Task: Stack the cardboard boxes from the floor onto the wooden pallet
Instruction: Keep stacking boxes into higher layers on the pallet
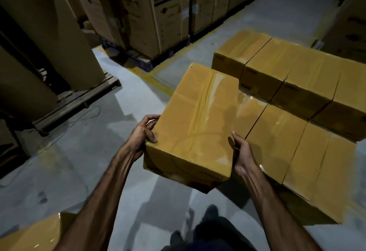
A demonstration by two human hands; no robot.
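The fingers [152, 121] of the left hand [141, 134] curl over the left top edge of a taped cardboard box [198, 120], thumb lying on its top near the corner. The right hand [242, 154] presses against the box's right side, thumb up along the edge; its other fingers are hidden behind the box, so I cannot tell how they lie. Between the 2 hands the box hangs clear of the floor [83, 163], tilted, its near corner lowest.

Just past the right hand lie more boxes of the same kind: a low row [297, 149] close by, and beyond it a higher stacked row [293, 68]. What they rest on is hidden.

Below the left forearm, at the bottom left edge, shows the corner of another box [33, 235].

Out beyond the left fingers, a wooden pallet [79, 98] sits on the floor carrying tall brown cartons [49, 33]. Farther off, printed cartons marked LG [150, 13] stand on a dark pallet [146, 58], with a yellow line [158, 84] painted on the floor beside them.
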